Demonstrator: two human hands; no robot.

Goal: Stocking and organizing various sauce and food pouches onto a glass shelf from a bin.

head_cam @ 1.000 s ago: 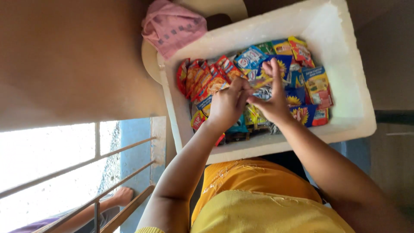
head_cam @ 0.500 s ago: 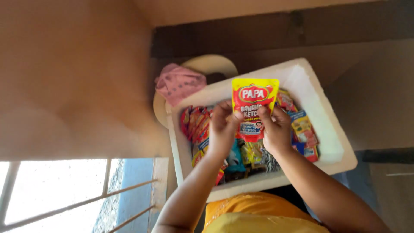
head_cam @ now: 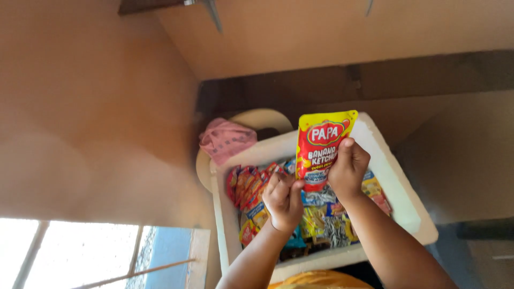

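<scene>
My right hand point(head_cam: 348, 168) grips a red and yellow sauce pouch point(head_cam: 320, 143) by its right side and holds it upright above a white foam box point(head_cam: 393, 176). Just below, my left hand point(head_cam: 284, 199) has its fingers curled at the pouch's lower left corner and seems to pinch it. Many small colourful snack and sachet packets point(head_cam: 251, 187) stand packed in rows in the box. My forearms hide part of them.
A pink cloth point(head_cam: 226, 140) lies on a round beige seat point(head_cam: 262, 119) behind the box. A tan wall fills the left. A bright barred window point(head_cam: 69, 257) is at the lower left. My yellow garment point(head_cam: 321, 280) shows at the bottom edge.
Both hands went from sorting the packets in the box to lifting out the red and yellow pouch. It is now higher, and my left hand has slipped to its lower corner.
</scene>
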